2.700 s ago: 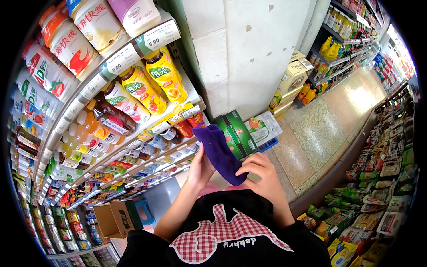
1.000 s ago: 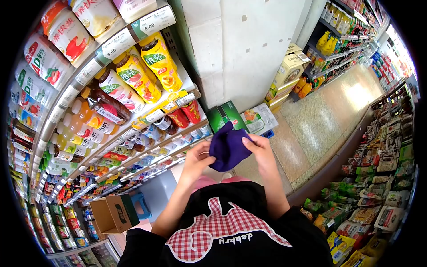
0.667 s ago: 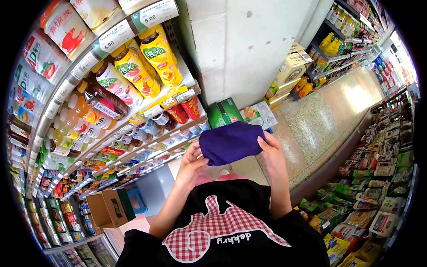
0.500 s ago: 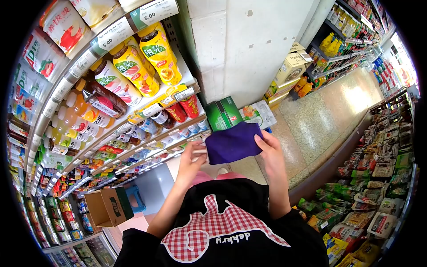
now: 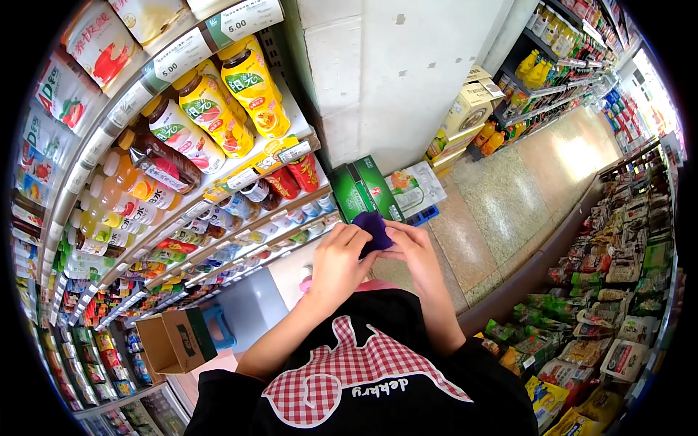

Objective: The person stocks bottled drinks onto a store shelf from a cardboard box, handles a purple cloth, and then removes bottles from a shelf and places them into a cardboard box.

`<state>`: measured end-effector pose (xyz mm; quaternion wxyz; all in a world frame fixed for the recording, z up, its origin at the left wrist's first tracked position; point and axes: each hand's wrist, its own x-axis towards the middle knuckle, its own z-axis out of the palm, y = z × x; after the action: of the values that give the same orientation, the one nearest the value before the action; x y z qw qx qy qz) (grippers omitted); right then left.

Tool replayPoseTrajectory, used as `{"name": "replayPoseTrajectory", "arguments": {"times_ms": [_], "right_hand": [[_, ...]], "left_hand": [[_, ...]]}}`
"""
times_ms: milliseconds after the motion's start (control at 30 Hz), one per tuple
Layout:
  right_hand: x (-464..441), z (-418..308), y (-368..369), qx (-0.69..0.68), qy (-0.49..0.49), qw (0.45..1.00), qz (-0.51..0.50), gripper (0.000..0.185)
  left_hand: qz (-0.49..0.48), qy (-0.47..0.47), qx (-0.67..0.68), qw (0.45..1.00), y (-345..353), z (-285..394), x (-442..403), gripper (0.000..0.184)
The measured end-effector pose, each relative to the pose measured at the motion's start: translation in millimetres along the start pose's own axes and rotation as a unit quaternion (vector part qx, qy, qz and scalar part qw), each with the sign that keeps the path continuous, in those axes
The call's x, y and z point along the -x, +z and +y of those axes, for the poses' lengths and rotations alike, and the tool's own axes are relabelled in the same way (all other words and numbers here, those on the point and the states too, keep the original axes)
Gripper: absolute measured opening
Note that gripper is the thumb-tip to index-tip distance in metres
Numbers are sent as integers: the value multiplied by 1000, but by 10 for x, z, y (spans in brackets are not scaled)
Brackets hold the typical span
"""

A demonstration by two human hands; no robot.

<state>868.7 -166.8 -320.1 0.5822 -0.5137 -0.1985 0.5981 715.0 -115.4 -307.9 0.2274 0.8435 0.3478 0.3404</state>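
Note:
A dark purple cloth (image 5: 374, 229), bunched or folded small, is held between my two hands in front of my black shirt. My left hand (image 5: 340, 254) closes its fingers on the cloth's left side. On the other side, my right hand (image 5: 408, 247) pinches it with thumb and fingers. The hands nearly meet, and they cover much of the cloth. Just beyond them on the floor stands a green carton (image 5: 358, 190).
Shelves of bottled drinks (image 5: 211, 120) rise on the left, beside a white pillar (image 5: 385, 80). A low rack of packaged snacks (image 5: 582, 320) runs along the right. An open cardboard box (image 5: 163, 340) and a blue stool (image 5: 219, 325) stand lower left.
The cloth, earlier spread as a wide rectangle between the hands, is now folded much smaller. Both hands have come together, the right one moving left and the left one moving right.

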Motion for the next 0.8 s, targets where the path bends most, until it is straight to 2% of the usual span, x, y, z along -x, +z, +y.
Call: {"name": "replayPoseTrajectory", "arguments": {"times_ms": [67, 133, 267, 400, 433, 500, 633, 800], "right_hand": [[-9, 10, -6, -35, 5, 999, -27, 35], [-40, 67, -24, -53, -1, 997, -51, 35], [-94, 178, 47, 61, -76, 994, -46, 31], [-71, 128, 66, 127, -111, 986, -16, 26], [-57, 107, 47, 132, -126, 983, -14, 26], [-43, 95, -31, 145, -151, 978, -7, 27], [79, 61, -305, 389, -160, 907, 29, 36], [124, 167, -479, 495, -121, 860, -6, 40]], "left_hand": [[17, 13, 9, 1000, -38, -39, 7, 18], [6, -55, 66, 996, -61, -64, 21, 13], [-3, -138, 185, 973, -74, -162, 36, 11], [18, -248, 382, 890, -56, -383, 70, 16], [22, -282, 424, 860, -104, -413, 63, 10], [54, -292, 446, 844, -180, -505, 11, 10], [95, -299, 462, 830, -465, -529, -148, 14], [164, -280, 502, 802, -707, -624, -246, 20]]}}
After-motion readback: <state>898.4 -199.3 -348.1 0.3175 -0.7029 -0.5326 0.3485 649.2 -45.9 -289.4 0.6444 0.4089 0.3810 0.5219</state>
